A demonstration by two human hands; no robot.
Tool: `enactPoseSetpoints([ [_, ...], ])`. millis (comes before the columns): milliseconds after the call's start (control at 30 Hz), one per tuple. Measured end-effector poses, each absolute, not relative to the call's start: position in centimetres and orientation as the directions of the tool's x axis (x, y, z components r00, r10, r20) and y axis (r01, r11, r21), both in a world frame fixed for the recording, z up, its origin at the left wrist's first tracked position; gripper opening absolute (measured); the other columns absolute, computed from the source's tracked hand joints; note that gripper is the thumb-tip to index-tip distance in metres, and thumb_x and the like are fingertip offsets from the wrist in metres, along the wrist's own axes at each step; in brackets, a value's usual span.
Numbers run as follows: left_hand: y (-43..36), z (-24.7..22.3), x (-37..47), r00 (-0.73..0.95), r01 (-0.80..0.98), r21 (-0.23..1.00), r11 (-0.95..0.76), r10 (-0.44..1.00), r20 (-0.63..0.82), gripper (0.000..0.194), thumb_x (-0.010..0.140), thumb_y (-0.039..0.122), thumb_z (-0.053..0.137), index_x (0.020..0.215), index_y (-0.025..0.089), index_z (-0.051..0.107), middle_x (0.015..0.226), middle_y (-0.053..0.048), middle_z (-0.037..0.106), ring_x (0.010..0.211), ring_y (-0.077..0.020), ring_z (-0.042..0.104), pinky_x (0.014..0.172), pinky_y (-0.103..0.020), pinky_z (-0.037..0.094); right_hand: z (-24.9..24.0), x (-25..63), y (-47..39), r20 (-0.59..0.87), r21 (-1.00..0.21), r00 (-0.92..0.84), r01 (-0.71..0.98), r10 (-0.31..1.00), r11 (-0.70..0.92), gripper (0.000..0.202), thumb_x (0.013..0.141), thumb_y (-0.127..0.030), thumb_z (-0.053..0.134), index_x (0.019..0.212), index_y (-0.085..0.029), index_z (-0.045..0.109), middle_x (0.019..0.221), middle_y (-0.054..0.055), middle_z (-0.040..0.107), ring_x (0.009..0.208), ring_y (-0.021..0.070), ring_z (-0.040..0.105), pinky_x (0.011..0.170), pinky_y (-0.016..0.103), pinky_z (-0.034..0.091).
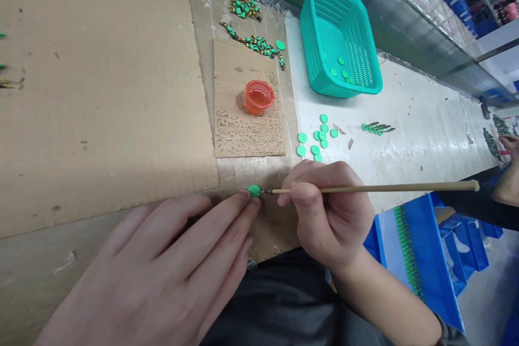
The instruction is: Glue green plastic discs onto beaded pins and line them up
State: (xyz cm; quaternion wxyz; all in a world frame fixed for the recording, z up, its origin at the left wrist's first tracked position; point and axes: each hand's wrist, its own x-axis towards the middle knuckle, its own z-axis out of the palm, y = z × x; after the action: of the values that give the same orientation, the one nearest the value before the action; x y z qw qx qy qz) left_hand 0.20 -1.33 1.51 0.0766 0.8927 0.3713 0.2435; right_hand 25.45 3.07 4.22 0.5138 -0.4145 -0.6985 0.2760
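My left hand (174, 265) lies low at the left, its fingertips closed on the edge of a small green disc (254, 191). My right hand (328, 205) grips a long thin brush (377, 188) between thumb and fingers, and its dark tip touches or nearly touches the disc's right side. Above the hands, a red cup (259, 97) with liquid sits on a spotted cardboard piece (247, 138). Several loose green discs (323, 135) lie right of the cardboard.
A turquoise basket (340, 32) holds a few green discs. Small green-and-yellow pieces (245, 6) lie behind the cup. A green twisted piece (377, 128) rests at right. Blue trays (433, 254) stand below; another person's hand (511, 146) is far right.
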Motion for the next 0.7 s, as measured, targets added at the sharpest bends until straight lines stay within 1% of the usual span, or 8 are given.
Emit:
enactPoseSetpoints([
  [100,-1.34,1.56,0.22,0.615,0.621,0.307,-0.721,0.691,0.380,0.039,0.104,0.026,0.075,0.143,0.029,0.079,0.170,-0.007,0.071,0.135,-0.0429,0.075,0.104,-0.067,0.061,4.13,25.43,3.16,0.519,-0.786,-0.138,0.311,0.844,0.534,0.011,0.118,-0.020,0.073,0.109,-0.026,0.070,0.088,-0.002,0.075,0.076,0.0162,0.075,0.072,0.034,0.065],
  [233,-1.17,1.55,0.26,0.611,0.616,0.303,-0.727,0.684,0.399,0.034,0.107,0.026,0.071,0.141,0.027,0.080,0.166,-0.009,0.073,0.131,-0.0429,0.075,0.104,-0.067,0.061,4.19,25.30,3.43,0.540,-0.747,-0.177,0.350,0.823,0.565,0.011,0.120,-0.023,0.070,0.110,-0.028,0.069,0.086,-0.002,0.075,0.074,0.0169,0.074,0.070,0.036,0.065],
  [367,-1.04,1.43,0.32,0.607,0.616,0.309,-0.725,0.687,0.401,0.034,0.106,0.026,0.071,0.139,0.028,0.081,0.165,-0.008,0.073,0.128,-0.0422,0.075,0.102,-0.066,0.061,4.44,25.20,3.50,0.521,-0.754,-0.185,0.359,0.833,0.551,0.016,0.120,-0.024,0.072,0.105,-0.026,0.068,0.087,-0.002,0.074,0.075,0.0169,0.073,0.072,0.037,0.064],
  [467,-1.13,1.39,0.26,0.604,0.622,0.310,-0.719,0.692,0.395,0.038,0.105,0.025,0.071,0.142,0.029,0.080,0.166,-0.007,0.073,0.128,-0.0421,0.075,0.101,-0.065,0.061,4.56,25.19,3.33,0.481,-0.769,-0.185,0.380,0.857,0.514,0.017,0.121,-0.027,0.073,0.104,-0.026,0.068,0.089,-0.001,0.075,0.077,0.0169,0.074,0.074,0.037,0.064],
  [567,-1.25,1.42,0.11,0.602,0.623,0.310,-0.718,0.694,0.395,0.040,0.104,0.025,0.073,0.144,0.031,0.078,0.167,-0.006,0.073,0.128,-0.0413,0.075,0.102,-0.064,0.061,4.58,25.23,3.15,0.476,-0.768,-0.189,0.386,0.859,0.511,0.017,0.121,-0.027,0.072,0.105,-0.027,0.069,0.088,-0.001,0.075,0.077,0.0166,0.074,0.073,0.036,0.064],
  [700,-1.28,1.47,-0.02,0.600,0.623,0.316,-0.715,0.696,0.394,0.038,0.104,0.027,0.075,0.141,0.030,0.079,0.166,-0.006,0.073,0.128,-0.0407,0.075,0.102,-0.065,0.061,4.55,25.27,3.11,0.475,-0.761,-0.189,0.402,0.859,0.509,0.018,0.121,-0.026,0.072,0.103,-0.025,0.068,0.088,-0.001,0.074,0.078,0.0165,0.074,0.073,0.036,0.064],
])
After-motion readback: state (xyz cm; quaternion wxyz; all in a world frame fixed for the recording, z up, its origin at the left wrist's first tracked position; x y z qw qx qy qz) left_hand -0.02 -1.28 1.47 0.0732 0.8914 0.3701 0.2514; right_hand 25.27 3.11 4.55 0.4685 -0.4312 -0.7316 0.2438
